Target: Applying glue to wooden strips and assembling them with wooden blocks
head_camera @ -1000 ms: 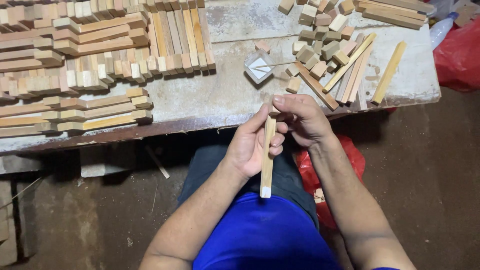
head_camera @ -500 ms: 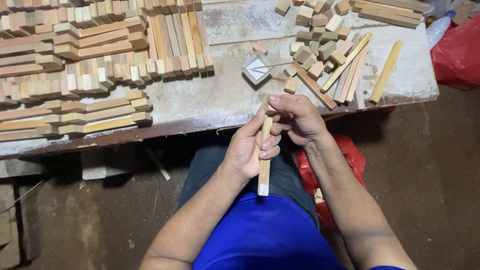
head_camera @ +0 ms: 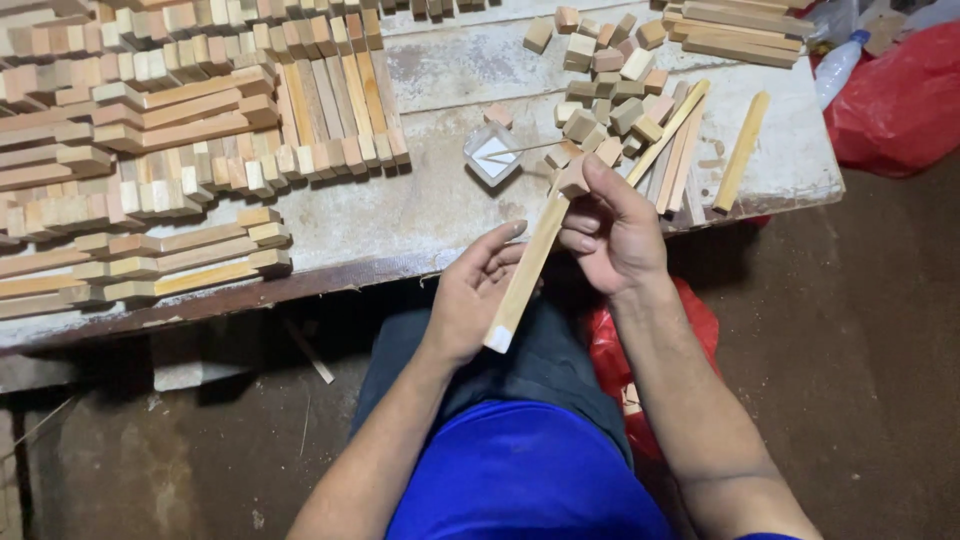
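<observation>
A long pale wooden stick (head_camera: 525, 270) slants from near my lap up toward the table edge. My right hand (head_camera: 612, 232) pinches its upper end, where a small wooden block (head_camera: 573, 178) sits against the stick's tip. My left hand (head_camera: 472, 295) cradles the stick's lower half, fingers loosely spread along it. A small square dish of white glue (head_camera: 492, 153) with a thin applicator stick lies on the table just beyond my hands.
The worn table (head_camera: 430, 210) carries rows of stacked wooden sticks (head_camera: 150, 160) at left, a pile of small wooden blocks (head_camera: 610, 95) and loose long sticks (head_camera: 740, 150) at right. Red plastic bags (head_camera: 900, 100) and a bottle (head_camera: 838, 65) lie at right.
The stick has tilted from nearly upright to a slant, its top now at the table edge. My left fingers have loosened, and my right hand has moved up to the block end.
</observation>
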